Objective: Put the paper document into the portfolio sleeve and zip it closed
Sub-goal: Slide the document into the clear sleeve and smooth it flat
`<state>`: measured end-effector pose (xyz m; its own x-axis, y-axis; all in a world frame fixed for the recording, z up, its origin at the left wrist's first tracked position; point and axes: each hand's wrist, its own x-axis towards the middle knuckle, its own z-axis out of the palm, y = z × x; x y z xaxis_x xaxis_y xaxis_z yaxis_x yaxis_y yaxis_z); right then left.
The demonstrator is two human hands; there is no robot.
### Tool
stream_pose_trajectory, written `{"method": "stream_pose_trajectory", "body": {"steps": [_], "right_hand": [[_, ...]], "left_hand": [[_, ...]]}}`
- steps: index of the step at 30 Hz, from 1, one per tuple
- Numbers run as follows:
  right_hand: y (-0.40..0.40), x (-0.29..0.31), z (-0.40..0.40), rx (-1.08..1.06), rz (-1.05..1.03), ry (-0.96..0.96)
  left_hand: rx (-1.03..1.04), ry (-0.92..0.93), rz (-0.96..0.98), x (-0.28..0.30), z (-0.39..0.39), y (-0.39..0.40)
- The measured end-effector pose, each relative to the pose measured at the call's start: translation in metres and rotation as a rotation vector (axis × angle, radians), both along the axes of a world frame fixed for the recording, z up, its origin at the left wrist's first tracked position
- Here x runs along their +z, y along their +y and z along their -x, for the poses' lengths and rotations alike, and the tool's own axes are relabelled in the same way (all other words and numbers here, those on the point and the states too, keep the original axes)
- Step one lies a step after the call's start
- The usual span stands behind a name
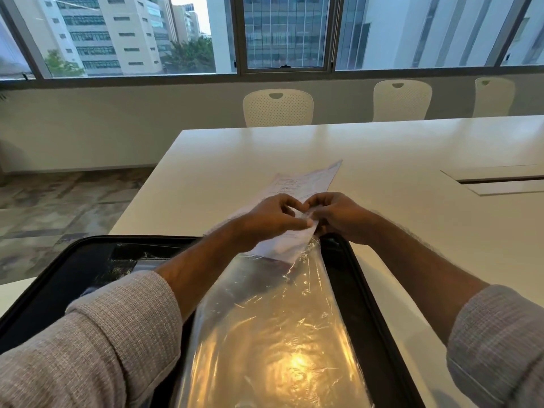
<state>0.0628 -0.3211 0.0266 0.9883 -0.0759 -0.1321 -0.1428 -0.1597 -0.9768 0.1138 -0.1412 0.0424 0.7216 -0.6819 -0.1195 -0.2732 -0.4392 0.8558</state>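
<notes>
From the head camera, the left hand (272, 214) and right hand (334, 214), fingers pinched on the mouth of one clear portfolio sleeve (273, 328) at six o'clock, have one paper document (306, 184) only partly in, its far end jutting toward twelve o'clock; insertion and zipping seemingly remain.

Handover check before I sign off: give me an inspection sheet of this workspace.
Surface: white table, glossy.
Job's things: clear plastic sleeve lying over an open black case; paper document flat on the table beyond it, not visibly inside.
Clutter: nothing seen.
Grippers: left hand and right hand both pinch the sleeve's far end.
Cables: nothing seen.
Surroundings: three white chairs, windows facing buildings.
</notes>
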Motion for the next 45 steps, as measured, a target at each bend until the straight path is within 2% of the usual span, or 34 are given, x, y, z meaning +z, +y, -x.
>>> {"method": "stream_pose_trajectory", "body": {"steps": [3, 5, 8, 12, 16, 20, 24, 28, 30, 32, 34, 36, 39, 42, 45], "right_hand": [[-0.003, 0.004, 0.001, 0.01, 0.034, 0.025], [-0.004, 0.006, 0.001, 0.019, 0.052, 0.025], [-0.003, 0.007, -0.002, 0.019, 0.064, 0.012], [-0.004, 0.003, -0.005, 0.026, 0.03, 0.005], [-0.002, -0.006, -0.008, -0.094, 0.045, -0.017], [-0.003, -0.011, -0.011, -0.149, -0.027, -0.025], [-0.011, -0.004, -0.012, -0.146, -0.082, -0.04], [-0.014, 0.007, -0.011, -0.091, -0.11, -0.027], [-0.014, 0.009, -0.01, -0.067, -0.116, -0.034], [-0.013, 0.011, -0.011, -0.062, -0.118, -0.044], [-0.012, 0.012, -0.012, -0.062, -0.127, -0.053], [-0.012, 0.014, -0.014, -0.052, -0.126, -0.076], [-0.014, 0.018, -0.015, -0.032, -0.128, -0.111], [-0.015, 0.02, -0.017, -0.024, -0.112, -0.107], [-0.013, 0.019, -0.018, -0.017, -0.094, -0.106]], "left_hand": [[-0.041, -0.177, -0.27, -0.001, -0.007, 0.01], [-0.112, -0.188, -0.371, -0.001, -0.003, 0.011], [-0.159, -0.068, -0.264, 0.006, 0.008, -0.002], [-0.114, 0.014, -0.095, 0.015, 0.013, -0.023], [-0.067, 0.039, -0.09, 0.01, 0.011, -0.031], [-0.036, 0.095, -0.038, 0.003, 0.008, -0.03], [0.022, 0.147, 0.033, 0.004, 0.0, -0.024], [-0.024, 0.085, -0.045, 0.007, -0.016, 0.003], [0.068, -0.025, -0.04, 0.004, -0.029, 0.025], [0.273, -0.195, -0.068, -0.002, -0.044, 0.046], [0.456, -0.257, -0.136, -0.008, -0.057, 0.062], [0.547, -0.127, -0.14, -0.013, -0.068, 0.071], [0.497, 0.179, -0.103, -0.01, -0.078, 0.075], [0.416, 0.278, -0.097, -0.007, -0.085, 0.072], [0.409, 0.339, -0.012, -0.009, -0.088, 0.065]]}}
